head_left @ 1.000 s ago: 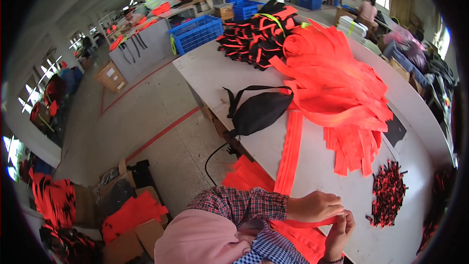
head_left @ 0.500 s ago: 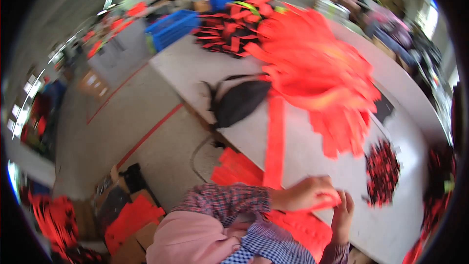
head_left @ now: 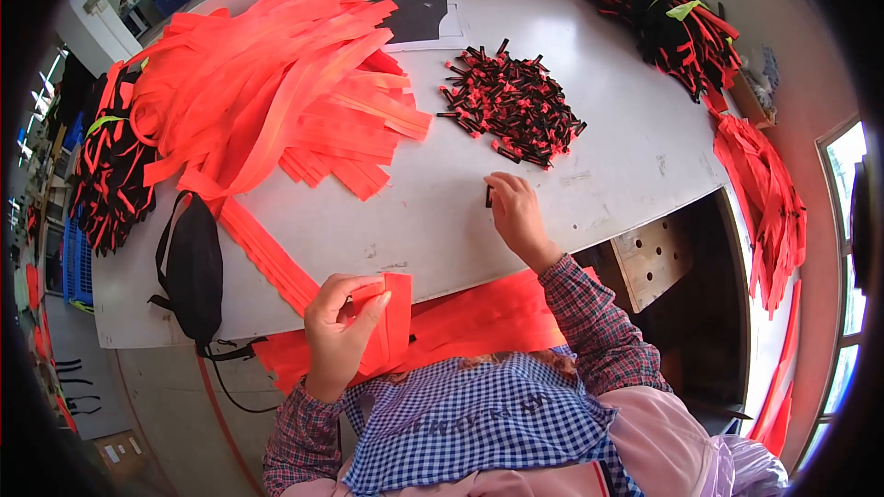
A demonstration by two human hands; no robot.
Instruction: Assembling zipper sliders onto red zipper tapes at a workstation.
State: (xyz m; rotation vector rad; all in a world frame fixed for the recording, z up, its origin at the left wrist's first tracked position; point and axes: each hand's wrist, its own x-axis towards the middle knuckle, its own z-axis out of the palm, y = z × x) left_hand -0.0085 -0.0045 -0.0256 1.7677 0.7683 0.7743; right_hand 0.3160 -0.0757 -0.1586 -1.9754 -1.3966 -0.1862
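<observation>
My left hand (head_left: 345,327) is closed on the end of a bright orange zipper strip (head_left: 398,317), thumb pressed against the fingers, at the table's near edge. Over the table, my right hand (head_left: 517,213) pinches a small black zipper pull (head_left: 489,196) at its fingertips. Just beyond that hand lies a heap of small black and red zipper pulls (head_left: 516,106). A large pile of orange zipper strips (head_left: 276,92) covers the left of the table, and one strip (head_left: 272,253) trails from it toward my left hand. More orange strips (head_left: 488,317) lie across my lap.
A black pouch (head_left: 195,267) with a strap hangs at the white table's (head_left: 635,143) left edge. Bundles of black and orange strips lie at far left (head_left: 110,170) and far right (head_left: 672,23). Orange strips (head_left: 760,193) hang at the right. A perforated wooden board (head_left: 651,253) stands under the table.
The view has swung right, bringing the heap of pulls to the middle. My hands, close together at an orange strip before, are now apart; the right one has reached out toward the heap.
</observation>
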